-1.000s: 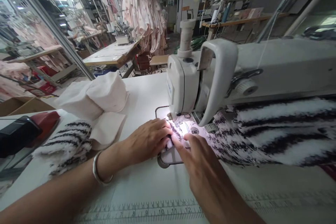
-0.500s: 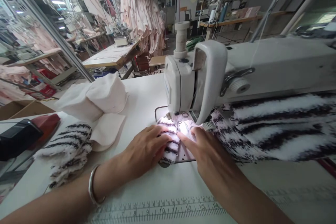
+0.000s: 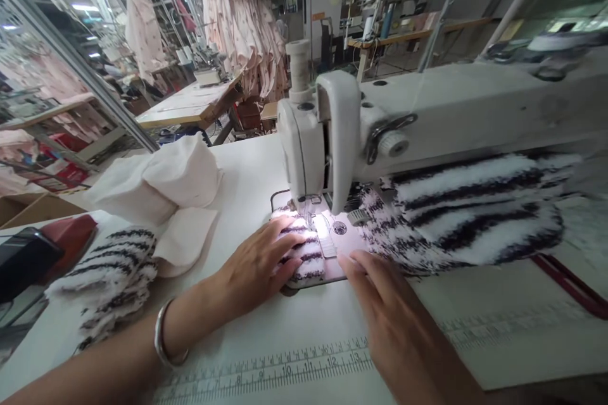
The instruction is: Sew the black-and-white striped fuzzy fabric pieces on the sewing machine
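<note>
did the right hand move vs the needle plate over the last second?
Yes. The right hand has drawn back toward the person, off the lit metal needle plate; its fingertips now rest at the plate's near edge.

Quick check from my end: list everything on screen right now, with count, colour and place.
White industrial sewing machine: one, centre to right.
Small black-and-white striped fuzzy fabric piece: one, under the needle.
Large striped fuzzy fabric bundle: one, under the machine arm.
Striped fuzzy pieces: a pile, far left.
White plain fabric stack: one, left.
Printed ruler strip: one, front table edge.
Pink hanging garments: many, background.
Silver bangle: one, left wrist.
Left hand: flat on the small piece.
Right hand: flat beside it.
</note>
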{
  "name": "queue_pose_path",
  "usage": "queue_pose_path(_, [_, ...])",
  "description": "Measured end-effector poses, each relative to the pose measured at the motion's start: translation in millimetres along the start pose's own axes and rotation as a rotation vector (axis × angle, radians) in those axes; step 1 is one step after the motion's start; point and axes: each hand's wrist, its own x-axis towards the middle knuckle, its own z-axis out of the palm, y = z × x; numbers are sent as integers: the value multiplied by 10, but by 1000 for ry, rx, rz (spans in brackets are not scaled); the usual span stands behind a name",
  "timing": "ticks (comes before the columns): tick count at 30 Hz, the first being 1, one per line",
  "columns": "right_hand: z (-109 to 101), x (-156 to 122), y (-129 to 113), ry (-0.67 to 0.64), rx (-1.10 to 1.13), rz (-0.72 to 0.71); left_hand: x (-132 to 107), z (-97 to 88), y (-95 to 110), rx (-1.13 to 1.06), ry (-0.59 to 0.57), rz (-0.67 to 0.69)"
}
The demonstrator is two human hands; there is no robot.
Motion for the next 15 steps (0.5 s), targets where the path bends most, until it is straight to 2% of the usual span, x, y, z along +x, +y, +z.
queue_pose_path(2, [14, -75, -46, -33, 72, 50, -13, -33, -35, -15, -55, 7])
queue_pose_path(6, [34, -114, -177, -123, 123, 110, -19, -60, -41, -5, -70, 6])
queue_pose_path(10, [75, -96, -238, -128, 88, 115, -25, -17, -2, 11, -53, -2])
queue_pose_path(15, [104, -49, -176, -148, 35, 60, -38, 100, 45, 63, 13, -76])
